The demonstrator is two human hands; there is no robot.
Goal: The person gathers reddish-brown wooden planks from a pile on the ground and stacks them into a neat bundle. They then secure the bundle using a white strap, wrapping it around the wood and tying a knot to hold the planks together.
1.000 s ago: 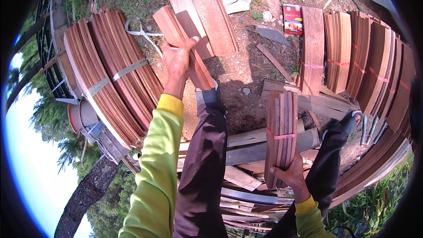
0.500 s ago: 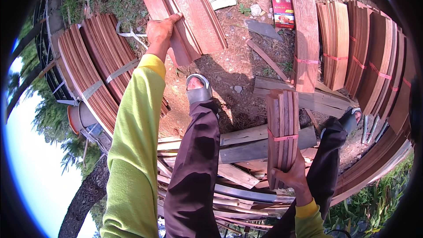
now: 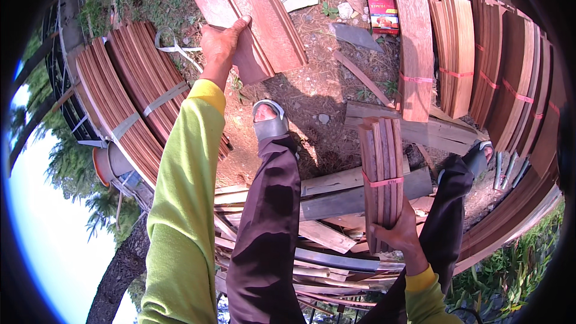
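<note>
My left hand [image 3: 222,48] grips the near-left edge of a wooden board [image 3: 211,1], its thumb on top and its other fingers mostly hidden. That board lies against a small stack of reddish boards [image 3: 264,9] at the top of the head view. Lower right, my right hand [image 3: 399,231] is closed round the lower end of an upright bundle of wooden slats [image 3: 379,156], bound with a pink band. Between the two hands is my sandalled left foot [image 3: 271,121].
Strapped bundles of boards [image 3: 129,93] stand at the left. A row of pink-banded bundles [image 3: 459,60] lines the right, beside a red box [image 3: 383,12]. Loose planks and scrap wood [image 3: 327,234] lie between my legs, and a grey flat piece [image 3: 357,37] rests on the dirt.
The board under my left hand has shifted against the stack, covering the stepped edges that showed between them. My right hand and its bundle have moved very slightly left and up.
</note>
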